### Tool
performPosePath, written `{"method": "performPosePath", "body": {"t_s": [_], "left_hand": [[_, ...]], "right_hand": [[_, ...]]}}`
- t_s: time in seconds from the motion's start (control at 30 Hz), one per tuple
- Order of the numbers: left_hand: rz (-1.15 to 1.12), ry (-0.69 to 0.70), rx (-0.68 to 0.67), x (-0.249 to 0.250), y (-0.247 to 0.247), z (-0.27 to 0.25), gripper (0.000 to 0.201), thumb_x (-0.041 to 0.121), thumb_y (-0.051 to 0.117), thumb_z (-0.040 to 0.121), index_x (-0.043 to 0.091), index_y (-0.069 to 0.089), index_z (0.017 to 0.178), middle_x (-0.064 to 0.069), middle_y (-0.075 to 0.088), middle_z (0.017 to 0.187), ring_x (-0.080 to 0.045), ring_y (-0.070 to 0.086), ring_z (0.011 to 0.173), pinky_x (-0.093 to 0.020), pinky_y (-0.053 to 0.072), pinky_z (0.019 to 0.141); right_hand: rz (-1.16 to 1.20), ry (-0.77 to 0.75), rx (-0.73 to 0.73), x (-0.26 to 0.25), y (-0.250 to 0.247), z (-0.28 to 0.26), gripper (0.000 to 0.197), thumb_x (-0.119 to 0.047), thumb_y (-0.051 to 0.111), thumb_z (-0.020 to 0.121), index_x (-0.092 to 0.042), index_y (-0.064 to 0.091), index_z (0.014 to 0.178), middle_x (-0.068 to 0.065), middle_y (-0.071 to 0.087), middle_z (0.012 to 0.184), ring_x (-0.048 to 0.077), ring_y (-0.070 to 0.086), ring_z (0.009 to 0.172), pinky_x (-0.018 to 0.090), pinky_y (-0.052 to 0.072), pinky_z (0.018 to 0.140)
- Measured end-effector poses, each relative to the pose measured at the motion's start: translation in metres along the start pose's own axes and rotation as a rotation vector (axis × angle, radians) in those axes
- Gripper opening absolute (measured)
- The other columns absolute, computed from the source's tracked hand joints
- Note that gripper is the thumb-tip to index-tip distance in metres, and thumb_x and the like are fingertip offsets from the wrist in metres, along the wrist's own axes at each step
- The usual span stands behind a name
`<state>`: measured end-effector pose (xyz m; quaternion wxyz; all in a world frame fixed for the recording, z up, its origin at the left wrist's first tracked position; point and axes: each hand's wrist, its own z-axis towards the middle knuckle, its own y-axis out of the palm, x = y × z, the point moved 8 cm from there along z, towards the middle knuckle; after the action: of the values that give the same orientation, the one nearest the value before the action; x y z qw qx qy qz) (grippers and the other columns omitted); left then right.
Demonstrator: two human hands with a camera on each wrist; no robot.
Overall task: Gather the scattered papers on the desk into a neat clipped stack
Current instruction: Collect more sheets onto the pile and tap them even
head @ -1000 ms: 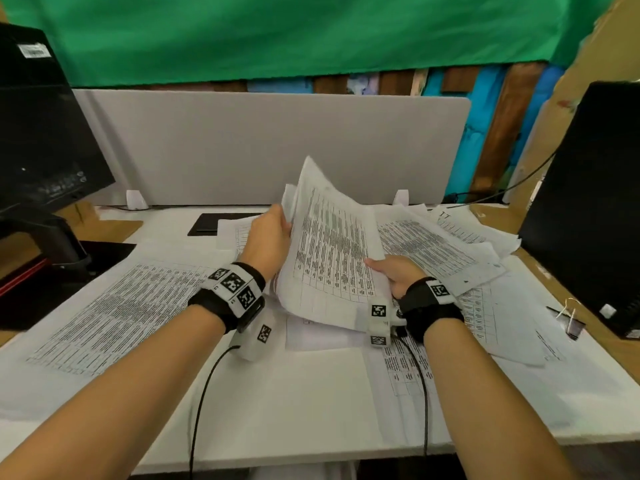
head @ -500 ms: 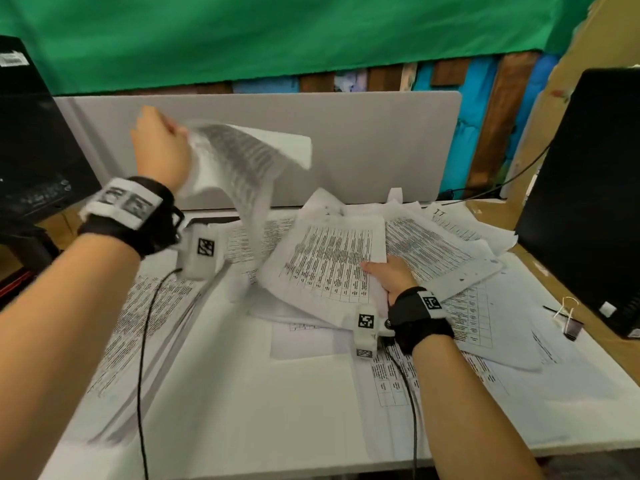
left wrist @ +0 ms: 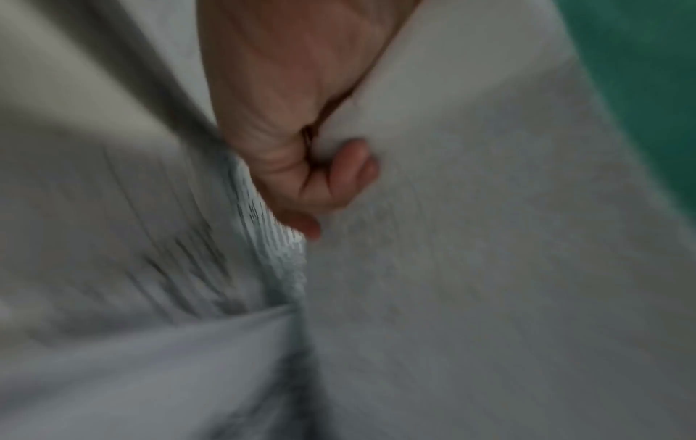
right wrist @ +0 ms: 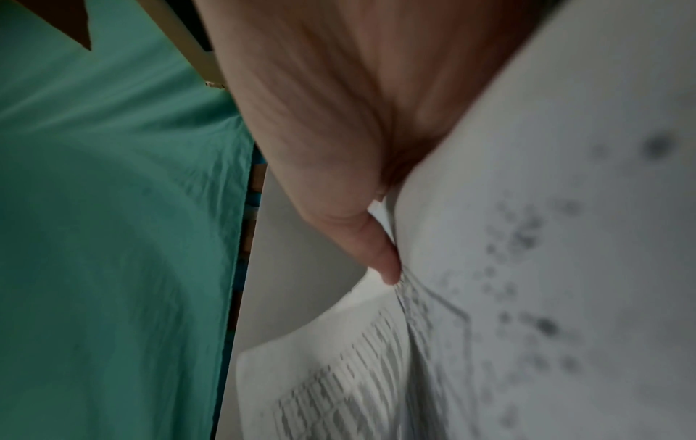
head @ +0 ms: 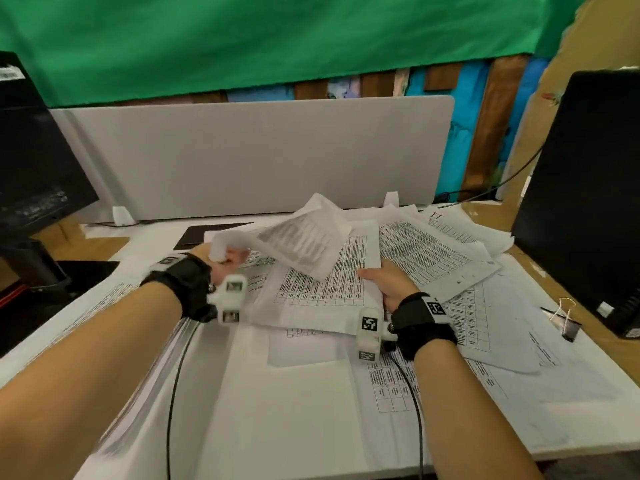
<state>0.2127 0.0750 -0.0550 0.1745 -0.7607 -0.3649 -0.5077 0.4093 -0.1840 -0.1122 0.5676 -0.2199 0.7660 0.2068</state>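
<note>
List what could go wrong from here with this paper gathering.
1. The left hand grips the lifted sheet bunched at one corner; it may crease or tear as it swings over.
2. The right hand holds the gathered stack at only one edge, so sheets could slide askew.
3. The binder clip lies apart at the desk's right edge, near the black monitor; reaching for it could loosen the stack.

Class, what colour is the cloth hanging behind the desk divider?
Green cloth; it shows best in the head view.
</note>
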Motion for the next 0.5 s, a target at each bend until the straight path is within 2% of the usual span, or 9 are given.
{"method": "performPosePath", "body": {"t_s": [0.07, 0.1, 0.13, 0.17, 0.2, 0.33, 0.4, 0.43, 0.5], "left_hand": [[0.32, -0.02, 0.011, -0.007, 0.013, 0.003, 0.025, -0.001, 0.041, 0.097, -0.007, 0.057, 0.08, -0.011, 0.061, 0.079, -0.006, 0.046, 0.037, -0.013, 0.035, 0.035], [0.579, 0.03, 0.034, -0.007, 0.023, 0.004, 0.016, 0.0, 0.049, 0.094, -0.008, 0.062, 0.087, -0.015, 0.064, 0.085, -0.012, 0.054, 0.047, -0.018, 0.044, 0.042], [0.775, 0.122, 0.077, -0.003, 0.031, 0.006, 0.015, 0.003, 0.055, 0.092, -0.007, 0.063, 0.1, -0.018, 0.066, 0.096, -0.02, 0.062, 0.065, -0.027, 0.053, 0.059], [0.916, 0.201, 0.116, -0.001, 0.038, 0.004, 0.023, 0.005, 0.059, 0.09, -0.005, 0.061, 0.111, -0.019, 0.065, 0.108, -0.026, 0.063, 0.083, -0.034, 0.053, 0.077], [0.978, 0.248, 0.132, -0.002, 0.046, 0.005, 0.03, 0.006, 0.06, 0.089, -0.002, 0.058, 0.117, -0.021, 0.062, 0.118, -0.029, 0.061, 0.096, -0.038, 0.05, 0.088], [1.121, 0.312, 0.125, -0.008, 0.07, 0.007, 0.042, 0.01, 0.061, 0.089, 0.004, 0.045, 0.126, -0.015, 0.054, 0.126, -0.031, 0.053, 0.115, -0.034, 0.045, 0.084], [1.292, 0.268, 0.135, -0.013, 0.077, 0.007, 0.048, 0.016, 0.059, 0.089, 0.002, 0.039, 0.13, -0.016, 0.049, 0.131, -0.034, 0.051, 0.118, -0.036, 0.046, 0.091], [1.383, 0.237, 0.123, -0.016, 0.079, 0.006, 0.046, 0.017, 0.056, 0.091, 0.002, 0.04, 0.131, -0.017, 0.047, 0.133, -0.034, 0.052, 0.116, -0.038, 0.046, 0.094], [1.414, 0.205, 0.038, -0.021, 0.087, 0.006, 0.038, 0.013, 0.046, 0.095, 0.001, 0.042, 0.131, -0.014, 0.049, 0.13, -0.027, 0.052, 0.105, -0.031, 0.045, 0.088]], "right_hand": [[-0.012, 0.0, 0.023, -0.002, 0.0, 0.0, 0.044, -0.01, 0.059, 0.094, -0.004, 0.049, 0.137, 0.017, 0.064, 0.125, 0.034, 0.064, 0.11, 0.047, 0.052, 0.095], [0.0, -0.004, 0.037, -0.004, 0.0, -0.002, 0.043, -0.017, 0.056, 0.097, -0.006, 0.049, 0.138, 0.016, 0.063, 0.128, 0.032, 0.062, 0.113, 0.047, 0.049, 0.1], [0.022, -0.009, 0.039, -0.007, 0.001, -0.005, 0.044, -0.026, 0.05, 0.101, -0.007, 0.048, 0.14, 0.013, 0.061, 0.131, 0.031, 0.06, 0.118, 0.047, 0.046, 0.105], [0.06, -0.013, 0.035, -0.01, 0.002, -0.009, 0.046, -0.034, 0.044, 0.102, -0.009, 0.048, 0.141, 0.011, 0.06, 0.134, 0.03, 0.058, 0.122, 0.047, 0.043, 0.108], [0.105, -0.012, 0.027, -0.011, 0.001, -0.012, 0.049, -0.041, 0.039, 0.103, -0.011, 0.049, 0.141, 0.009, 0.059, 0.135, 0.029, 0.056, 0.125, 0.046, 0.041, 0.11], [0.168, -0.013, -0.058, -0.014, 0.009, -0.019, 0.047, -0.04, 0.039, 0.103, -0.014, 0.048, 0.142, 0.008, 0.059, 0.137, 0.026, 0.056, 0.126, 0.043, 0.04, 0.11], [0.137, 0.002, -0.096, -0.014, 0.015, -0.02, 0.046, -0.037, 0.045, 0.102, -0.013, 0.049, 0.141, 0.01, 0.061, 0.135, 0.027, 0.059, 0.123, 0.046, 0.041, 0.11], [0.134, 0.003, -0.114, -0.013, 0.018, -0.019, 0.045, -0.033, 0.048, 0.101, -0.012, 0.049, 0.141, 0.011, 0.061, 0.135, 0.028, 0.059, 0.122, 0.047, 0.041, 0.11], [0.105, -0.004, -0.134, -0.01, 0.022, -0.018, 0.043, -0.02, 0.051, 0.101, -0.011, 0.046, 0.142, 0.012, 0.059, 0.136, 0.03, 0.059, 0.122, 0.048, 0.043, 0.108]]}}
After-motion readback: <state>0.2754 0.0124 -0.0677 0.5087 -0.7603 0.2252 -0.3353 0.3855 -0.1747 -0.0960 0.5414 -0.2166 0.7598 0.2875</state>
